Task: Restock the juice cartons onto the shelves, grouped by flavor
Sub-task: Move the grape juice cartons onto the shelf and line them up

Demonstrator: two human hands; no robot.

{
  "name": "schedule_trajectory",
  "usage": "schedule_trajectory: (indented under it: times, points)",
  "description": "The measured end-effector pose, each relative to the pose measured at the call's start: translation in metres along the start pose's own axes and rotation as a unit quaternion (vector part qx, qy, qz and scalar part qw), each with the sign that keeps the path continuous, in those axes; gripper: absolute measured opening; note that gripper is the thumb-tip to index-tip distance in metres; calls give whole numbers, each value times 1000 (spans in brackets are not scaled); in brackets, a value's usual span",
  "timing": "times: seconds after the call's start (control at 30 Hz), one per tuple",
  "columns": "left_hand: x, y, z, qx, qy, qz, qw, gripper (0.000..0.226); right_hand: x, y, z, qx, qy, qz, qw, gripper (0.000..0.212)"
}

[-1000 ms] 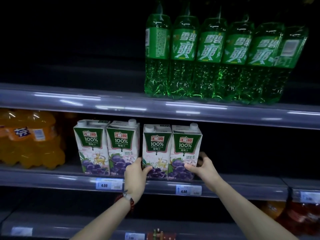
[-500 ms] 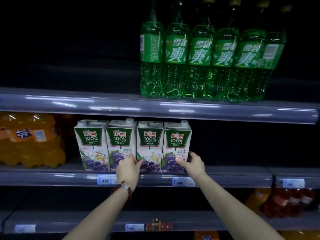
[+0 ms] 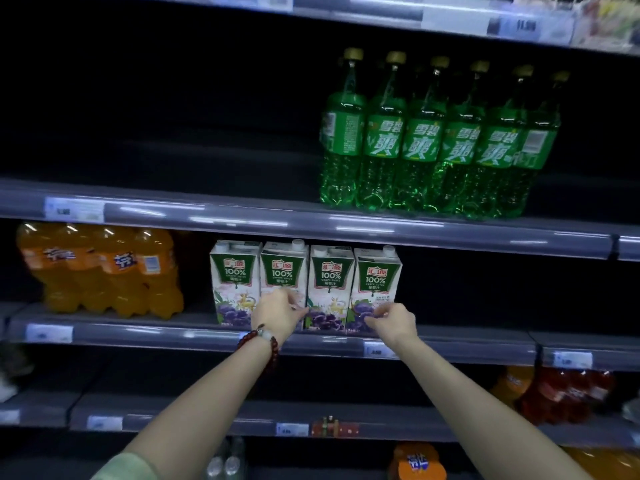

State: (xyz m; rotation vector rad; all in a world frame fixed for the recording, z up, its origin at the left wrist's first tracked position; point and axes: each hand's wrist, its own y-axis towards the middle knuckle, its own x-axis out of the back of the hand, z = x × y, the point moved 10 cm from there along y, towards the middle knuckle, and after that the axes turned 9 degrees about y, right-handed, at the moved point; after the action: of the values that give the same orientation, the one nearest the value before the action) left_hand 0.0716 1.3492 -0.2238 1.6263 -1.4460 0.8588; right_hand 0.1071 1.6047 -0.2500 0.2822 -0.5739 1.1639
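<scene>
Four white and green grape juice cartons stand side by side on the middle shelf (image 3: 156, 332): the first carton (image 3: 235, 271), second carton (image 3: 283, 268), third carton (image 3: 330, 275) and fourth carton (image 3: 377, 278). My left hand (image 3: 277, 315), with a bead bracelet at the wrist, hovers before the lower part of the second carton, its fingers loosely curled with the tips near the seam to the third. In front of the fourth carton's lower face is my right hand (image 3: 393, 322), also loosely curled. Neither hand holds anything.
Orange soda bottles (image 3: 104, 271) stand left of the cartons on the same shelf. Several green soda bottles (image 3: 426, 143) fill the shelf above. Red and orange bottles (image 3: 568, 393) sit lower right. Dark shelf space lies to the right of the fourth carton.
Both hands have let go of the cartons and drawn back a little from them. The four cartons now stand close together in a row. The camera has tilted up and shifted left.
</scene>
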Motion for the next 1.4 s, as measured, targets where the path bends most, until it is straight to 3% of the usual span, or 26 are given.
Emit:
schedule_trajectory:
  times: [0.4, 0.8, 1.07, 1.13, 1.4]
  points:
    - [150, -41, 111, -21, 101, -30, 994, 19, -113, -90, 179, 173, -136, 167, 961, 20]
    - [287, -64, 288, 114, 178, -88, 973, 12, -287, -164, 322, 296, -181, 291, 892, 9]
    - [359, -16, 395, 165, 196, -107, 961, 9, -402, -177, 439, 382, -139, 311, 859, 17]
    - [383, 4, 411, 160, 195, -114, 961, 9, -423, -179, 474, 393, -119, 320, 854, 11]
    - [474, 65, 457, 147, 148, -196, 958, 7, -458, -172, 582, 404, 12, 315, 859, 8]
